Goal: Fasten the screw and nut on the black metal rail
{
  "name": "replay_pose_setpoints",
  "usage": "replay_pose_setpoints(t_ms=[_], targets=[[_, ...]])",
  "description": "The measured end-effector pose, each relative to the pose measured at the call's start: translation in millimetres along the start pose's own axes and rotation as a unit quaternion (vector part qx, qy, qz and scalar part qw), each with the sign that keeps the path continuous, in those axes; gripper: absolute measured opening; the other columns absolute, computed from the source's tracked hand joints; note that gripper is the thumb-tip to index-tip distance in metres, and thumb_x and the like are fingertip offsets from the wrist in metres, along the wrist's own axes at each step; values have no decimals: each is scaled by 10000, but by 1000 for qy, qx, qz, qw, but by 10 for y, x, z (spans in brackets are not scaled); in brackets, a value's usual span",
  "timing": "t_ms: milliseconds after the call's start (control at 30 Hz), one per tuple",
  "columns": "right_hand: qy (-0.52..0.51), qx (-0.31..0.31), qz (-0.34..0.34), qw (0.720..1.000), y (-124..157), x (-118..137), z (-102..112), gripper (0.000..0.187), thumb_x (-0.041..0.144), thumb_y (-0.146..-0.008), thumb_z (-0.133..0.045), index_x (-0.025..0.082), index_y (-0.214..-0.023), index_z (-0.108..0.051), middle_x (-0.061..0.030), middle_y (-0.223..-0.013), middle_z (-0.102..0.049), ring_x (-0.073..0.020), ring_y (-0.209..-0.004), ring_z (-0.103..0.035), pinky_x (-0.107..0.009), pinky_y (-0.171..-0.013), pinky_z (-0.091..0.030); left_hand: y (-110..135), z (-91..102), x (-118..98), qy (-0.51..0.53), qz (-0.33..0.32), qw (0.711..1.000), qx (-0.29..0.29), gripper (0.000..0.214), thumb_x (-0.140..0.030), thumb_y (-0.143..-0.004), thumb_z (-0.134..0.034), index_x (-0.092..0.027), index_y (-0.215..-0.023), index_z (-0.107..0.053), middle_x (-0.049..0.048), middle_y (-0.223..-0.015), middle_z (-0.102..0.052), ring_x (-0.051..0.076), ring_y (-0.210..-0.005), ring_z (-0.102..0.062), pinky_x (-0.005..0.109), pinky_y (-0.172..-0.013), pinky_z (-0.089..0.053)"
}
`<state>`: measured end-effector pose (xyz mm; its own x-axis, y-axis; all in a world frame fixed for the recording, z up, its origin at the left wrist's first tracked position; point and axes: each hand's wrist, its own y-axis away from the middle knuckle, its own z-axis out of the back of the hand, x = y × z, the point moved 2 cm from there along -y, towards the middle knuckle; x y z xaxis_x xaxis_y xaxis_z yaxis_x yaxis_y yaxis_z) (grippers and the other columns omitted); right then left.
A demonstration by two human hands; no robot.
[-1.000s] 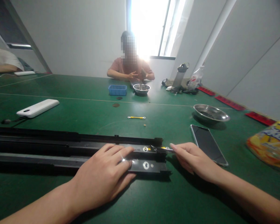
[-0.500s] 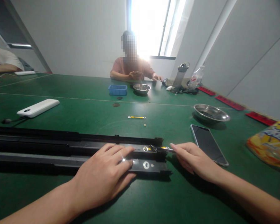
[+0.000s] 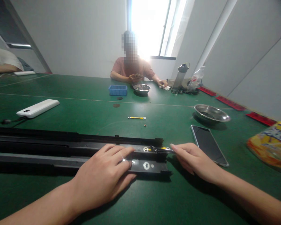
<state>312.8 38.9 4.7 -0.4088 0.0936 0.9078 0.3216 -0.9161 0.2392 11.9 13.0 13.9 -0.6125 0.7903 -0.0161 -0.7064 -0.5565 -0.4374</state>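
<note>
Left hand (image 3: 107, 175): palm down across the black metal rails (image 3: 67, 162), forearm entering from lower left; fingers bent and slightly apart, thumb along the near edge; grip loosely spread, not closed.

Right hand (image 3: 192, 159): forearm from lower right, wrist fairly straight, pointing left; grip closed, thumb and forefinger pinching a slim metal tool (image 3: 165, 151) at the rails' right end.

Rails: lying lengthwise on the tabletop (image 3: 196, 200), cut off at the left edge, partly covered by the left hand.

Yellow piece (image 3: 164, 148): at the rail end, partly behind the tool; outline unclear.

Tool: far end dark, hard to make out; handle, if any, concealed within the right hand, whose lower fingers are mostly hidden.
</note>
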Motion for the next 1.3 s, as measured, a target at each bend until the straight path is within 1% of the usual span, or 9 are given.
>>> replay_pose_setpoints(t_ms=[133,300,467,633,767,933,1167,1300], targets=[[3,-2,1,1000,4,0,0,663,828,-953,-533,253,-647,-409,74,-505,-355,-110,-443,-300,-266,-429,-206,1,4,-6,-7,0,1000,-2,211,-380,-1032,-609,-238,-1034,-764,62,-1366,-729,273,-1135,-721,489,-991,-537],[3,0,3,1000,4,3,3,658,821,-958,-534,250,-649,-420,73,-506,-356,-109,-443,-301,-268,-433,-195,10,12,-8,1,-4,1000,-11,246,-381,-1043,-592,-214,-967,-757,76,-1351,-739,271,-1123,-726,483,-975,-544],[-1,1,9,1000,3,-9,6,652,806,-966,-543,246,-652,-428,75,-511,-359,-103,-441,-304,-271,-437,-190,-3,11,-4,0,-2,1000,-6,229,-384,-1047,-588,-232,-1037,-759,67,-1368,-732,272,-1141,-720,490,-985,-540],[-10,2,8,1000,10,-34,9,639,786,-982,-544,243,-663,-438,78,-512,-358,-102,-442,-296,-269,-433,-185,-6,8,0,5,-1,1000,-6,234,-386,-1045,-595,-222,-997,-756,74,-1368,-731,273,-1143,-720,491,-992,-536],[-16,4,7,1000,7,-44,7,636,774,-992,-542,242,-662,-435,81,-511,-352,-99,-443,-287,-268,-429,-176,3,7,-2,5,0,1000,-3,229,-384,-1045,-595,-224,-1001,-751,71,-1374,-727,275,-1147,-717,496,-993,-532],[-15,3,8,1000,-10,-43,6,639,780,-987,-546,238,-666,-444,82,-512,-356,-95,-438,-289,-263,-422,-177,11,-3,-5,2,-2,1000,-3,224,-392,-1047,-591,-234,-1047,-750,68,-1379,-722,273,-1149,-714,497,-993,-525],[-2,0,6,1000,7,-35,15,655,798,-982,-530,238,-652,-446,77,-499,-362,-99,-438,-302,-266,-428,-197,21,-7,1,2,0,1000,-1,238,-392,-1051,-582,-223,-1005,-743,69,-1377,-723,274,-1151,-711,497,-988,-527],[-2,-2,7,1000,3,-38,12,654,802,-976,-538,241,-654,-443,77,-498,-363,-101,-434,-303,-270,-426,-191,26,2,-2,1,-1,1000,-2,220,-389,-1046,-590,-232,-1032,-743,64,-1383,-721,271,-1153,-711,491,-986,-528]])
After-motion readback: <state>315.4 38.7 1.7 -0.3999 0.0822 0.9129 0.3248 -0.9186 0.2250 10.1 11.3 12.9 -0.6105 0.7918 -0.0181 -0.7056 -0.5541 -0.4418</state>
